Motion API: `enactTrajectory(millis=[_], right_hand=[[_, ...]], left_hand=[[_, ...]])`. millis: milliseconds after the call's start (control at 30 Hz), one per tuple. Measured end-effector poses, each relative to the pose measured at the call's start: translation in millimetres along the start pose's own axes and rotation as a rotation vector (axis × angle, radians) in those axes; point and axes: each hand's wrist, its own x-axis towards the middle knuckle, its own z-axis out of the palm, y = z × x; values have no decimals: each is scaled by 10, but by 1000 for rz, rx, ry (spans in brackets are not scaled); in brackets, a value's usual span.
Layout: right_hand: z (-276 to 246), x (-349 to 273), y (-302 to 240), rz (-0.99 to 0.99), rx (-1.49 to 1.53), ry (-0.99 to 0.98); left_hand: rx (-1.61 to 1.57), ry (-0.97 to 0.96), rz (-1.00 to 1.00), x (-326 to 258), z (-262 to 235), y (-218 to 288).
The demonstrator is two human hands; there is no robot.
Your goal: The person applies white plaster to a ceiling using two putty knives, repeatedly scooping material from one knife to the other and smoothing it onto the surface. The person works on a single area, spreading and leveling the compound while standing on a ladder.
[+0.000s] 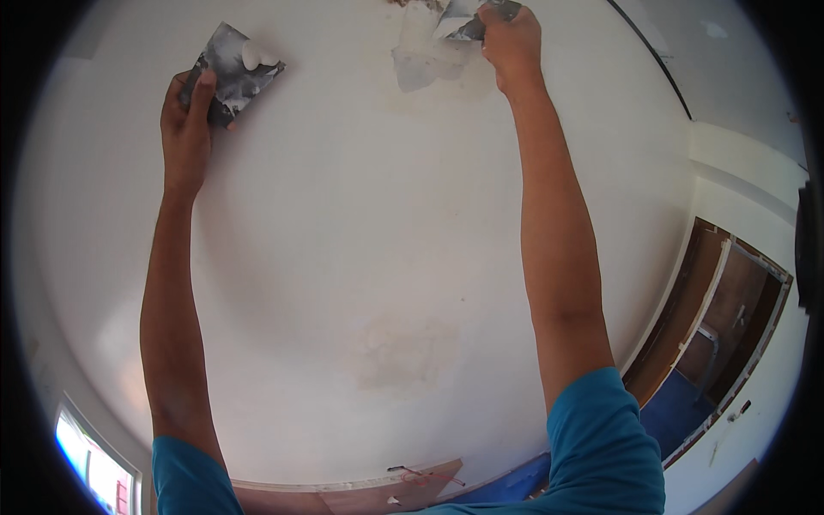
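Note:
Raised on the left, my left hand (189, 120) is closed on a dark, flat putty scraper (227, 64) smeared with white putty. A thick dab of putty (251, 55) sits near its upper right corner. At the top, my right hand (513, 47) grips a putty knife (466, 29), whose blade shows white smears and is partly cut off by the picture's edge. The knife is at a greyish patch of fresh putty (418, 70) on the broad white surface (343, 206). A brown, broken spot (410, 3) shows just above the patch.
A faint beige stain (405, 350) marks the white surface lower down. On the right is a brown door frame (687, 330) with white-smeared edges. A bright window (94, 459) lies at lower left. Brown boards (386, 493) and a blue area (506, 485) run along the bottom.

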Motion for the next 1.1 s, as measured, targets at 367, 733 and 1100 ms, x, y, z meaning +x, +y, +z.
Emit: enactTrajectory(millis=[367,733,1100], right_hand=[[78,-106,-116,-70,-219,-37],[145,-237,-276,-18,-288,-115],[-67,-93,-143,-2,27,100]], left_hand=[[45,52,-6,-39,45,50],[-22,-1,24,-12,26,48],[31,25,40,-29,42,26]])
